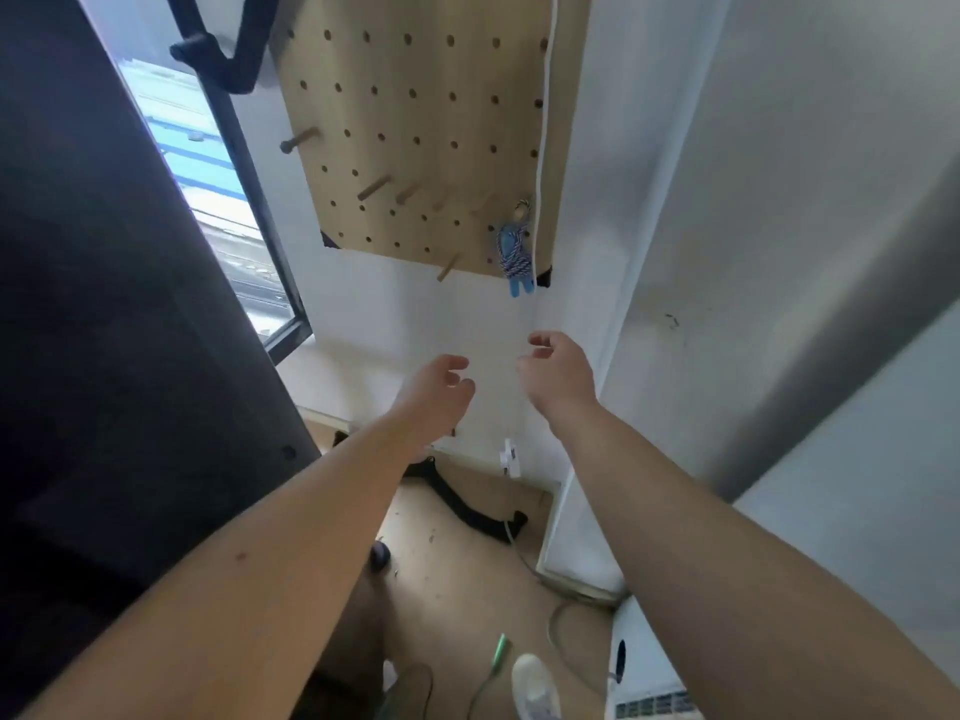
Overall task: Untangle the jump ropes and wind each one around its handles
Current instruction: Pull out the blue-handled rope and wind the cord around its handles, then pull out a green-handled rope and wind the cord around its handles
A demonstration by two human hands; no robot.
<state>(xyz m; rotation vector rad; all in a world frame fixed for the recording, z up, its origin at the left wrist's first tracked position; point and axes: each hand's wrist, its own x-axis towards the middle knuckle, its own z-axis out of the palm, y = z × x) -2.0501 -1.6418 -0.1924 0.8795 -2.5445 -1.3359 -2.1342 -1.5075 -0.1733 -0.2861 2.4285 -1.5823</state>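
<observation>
Both bare arms reach forward and up toward the white wall, forearms nearly parallel. The left hand (435, 383) is held with its back toward us, fingers loosely curled and spread, its grip released and holding nothing. The right hand (557, 371) sits a little higher and just beside it, fingers curved inward with thumb and forefinger apart, likewise released and empty. Neither hand touches the wall or anything else.

Above the right hand, well apart from it, hangs the blue jump rope bundle with light blue handles (515, 252). It hangs from a wooden peg near the lower right corner of the pale wooden pegboard (415, 122), its long axis vertical, the two handle ends pointing down past the board's bottom edge. The cord looks braided, blue flecked with white, wound snugly around the handles with a small loop at the top.

The pegboard is flat, smooth, drilled with rows of round dark holes, and several short round wooden dowel pegs (373, 188) stick out of it. A thin white cord (543, 122) runs down along its right edge. To the left stands a dark-framed window (208, 200). Below, the tan wooden floor (457, 579) looks scuffed and littered with small bits.
</observation>
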